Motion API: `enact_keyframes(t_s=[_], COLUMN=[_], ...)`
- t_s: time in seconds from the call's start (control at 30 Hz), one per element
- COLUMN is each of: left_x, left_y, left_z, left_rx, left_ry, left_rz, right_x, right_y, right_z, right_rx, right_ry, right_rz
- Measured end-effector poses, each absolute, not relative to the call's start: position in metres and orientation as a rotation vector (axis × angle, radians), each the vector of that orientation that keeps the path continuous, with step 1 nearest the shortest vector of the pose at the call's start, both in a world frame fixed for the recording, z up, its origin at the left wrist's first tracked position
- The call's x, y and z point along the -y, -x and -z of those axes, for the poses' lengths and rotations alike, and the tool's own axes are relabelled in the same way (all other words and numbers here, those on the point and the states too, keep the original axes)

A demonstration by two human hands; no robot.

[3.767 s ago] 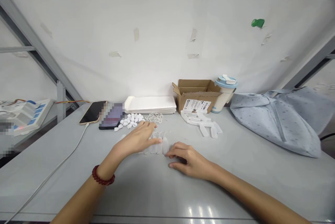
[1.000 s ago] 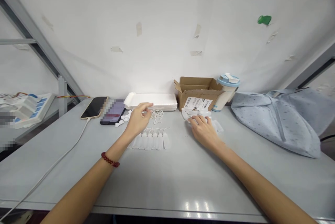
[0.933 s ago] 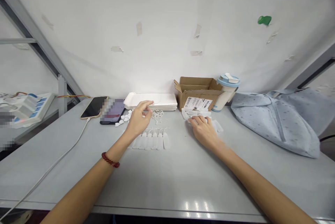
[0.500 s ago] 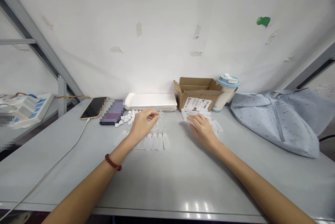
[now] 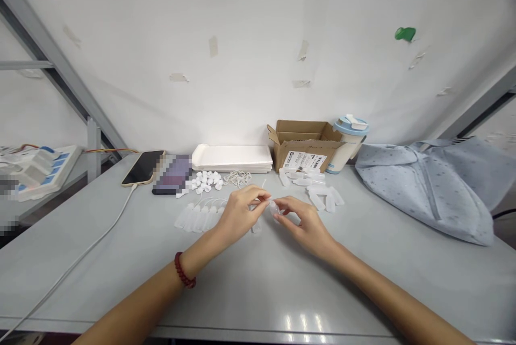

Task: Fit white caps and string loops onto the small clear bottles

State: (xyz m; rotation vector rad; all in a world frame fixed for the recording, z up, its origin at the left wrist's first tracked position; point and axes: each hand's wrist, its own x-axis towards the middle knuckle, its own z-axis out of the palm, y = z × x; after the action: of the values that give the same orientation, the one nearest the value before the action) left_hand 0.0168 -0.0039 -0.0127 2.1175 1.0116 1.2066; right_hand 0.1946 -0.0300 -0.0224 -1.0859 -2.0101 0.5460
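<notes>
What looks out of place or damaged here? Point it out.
Two small things: the loose plastic pieces in front of the cardboard box lie jumbled at mixed angles, unlike the tidy row of corded pieces; and ragged tape scraps mark the otherwise plain wall. No spill shows.

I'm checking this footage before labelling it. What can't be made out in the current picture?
All in the head view:
Row of clear tubes: partly hidden by the left hand.
What, if anything, that hand holds: too small.
Cardboard box: floor hidden by its front wall.
Label: print too small.
Dark device: partly pixelated.
Power strip: cut off by the left edge.
</notes>
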Motion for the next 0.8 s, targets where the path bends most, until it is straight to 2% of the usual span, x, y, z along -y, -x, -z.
enact_keyframes(t_s=[0.33, 0.8], left_x=[0.007, 0.010], left_y=[-0.018, -0.018], left_z=[0.014, 0.017], left_rx=[-0.920, -0.876], left_ry=[-2.353, -2.455], left_rz=[-1.152, -1.096], right_x=[0.029, 0.029], right_y=[-0.192, -0.190], right_z=[0.029, 0.039], right_rx=[1.992, 1.853], right_ry=[1.123, 1.104], right_rz=[-0.578, -0.800])
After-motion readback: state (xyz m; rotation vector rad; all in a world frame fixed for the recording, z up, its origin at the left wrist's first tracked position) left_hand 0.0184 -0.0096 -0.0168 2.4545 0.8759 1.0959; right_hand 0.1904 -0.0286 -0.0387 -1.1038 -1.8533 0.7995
